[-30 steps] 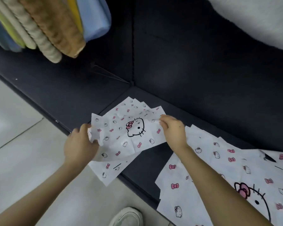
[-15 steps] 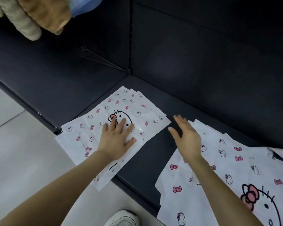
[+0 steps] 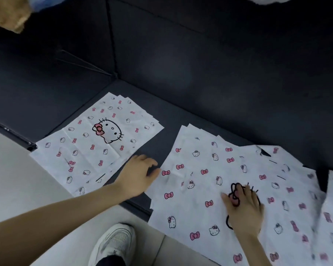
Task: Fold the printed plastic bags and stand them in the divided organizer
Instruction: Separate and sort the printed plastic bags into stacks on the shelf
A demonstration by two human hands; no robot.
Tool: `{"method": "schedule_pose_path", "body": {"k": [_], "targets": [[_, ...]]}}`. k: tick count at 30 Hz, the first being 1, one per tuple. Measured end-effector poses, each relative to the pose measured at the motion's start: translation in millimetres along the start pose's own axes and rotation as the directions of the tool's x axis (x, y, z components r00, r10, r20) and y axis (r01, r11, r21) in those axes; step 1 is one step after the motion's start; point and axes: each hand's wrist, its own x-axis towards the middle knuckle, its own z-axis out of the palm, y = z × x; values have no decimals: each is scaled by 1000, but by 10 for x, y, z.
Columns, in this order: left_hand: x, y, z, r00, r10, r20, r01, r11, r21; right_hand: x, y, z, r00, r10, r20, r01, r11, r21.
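Note:
A stack of smaller white plastic bags [image 3: 96, 143] printed with cat faces and pink bows lies flat at the left of the dark surface, hanging over its front edge. To the right spreads a pile of larger printed bags [image 3: 200, 169], fanned out. My left hand [image 3: 137, 174] hovers over the dark gap between the two piles, fingers loosely curled, holding nothing. My right hand [image 3: 242, 208] lies flat on the top large bag, over its big cat print. No organizer is in view.
The dark surface [image 3: 181, 116] has upright dark walls behind and at the left. Rolled towels [image 3: 6, 14] show at the top left corner. A pale tiled floor [image 3: 17, 189] and my white shoe [image 3: 115, 242] lie below the front edge.
My left hand lifted off the small stack and moved right toward the large pile. My right hand moved right and down onto the top large bag. The small stack stays flat.

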Motion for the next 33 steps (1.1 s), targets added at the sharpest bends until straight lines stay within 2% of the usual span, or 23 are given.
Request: {"method": "schedule_pose_path", "body": {"k": [5, 7, 9, 13, 16, 18, 22, 26, 29, 33], "targets": [[31, 246, 240, 982, -160, 102, 173, 975, -138, -83, -79, 73, 992, -2, -129, 25, 983, 180], [58, 296, 320, 957, -257, 131, 278, 945, -175, -90, -109, 74, 969, 41, -242, 33, 955, 294], [84, 348, 358, 933, -331, 143, 355, 913, -199, -127, -191, 14, 955, 111, -275, 13, 910, 413], [99, 506, 356, 899, -386, 208, 431, 865, -258, -251, -324, -268, 951, 263, -164, -97, 755, 649], [86, 654, 281, 902, -355, 245, 416, 868, -272, -307, -315, -562, 959, 282, 8, -166, 543, 823], [77, 795, 174, 917, -320, 240, 383, 873, -301, -342, -273, -802, 960, 279, 28, -152, 434, 888], [65, 1212, -94, 961, -207, 186, 258, 913, -316, -376, -46, -1304, 973, 231, -22, -91, 468, 879], [100, 1812, -220, 958, -104, 268, 172, 954, -244, -387, 275, -1983, 983, 135, -123, 27, 555, 831], [130, 2313, -131, 937, -40, 347, 157, 935, -318, -457, 596, -2525, 982, 115, -151, 57, 582, 811], [55, 2993, 204, 889, 29, 457, 206, 865, -457, -605, 1169, -3012, 974, 137, -182, 54, 636, 770]]}}
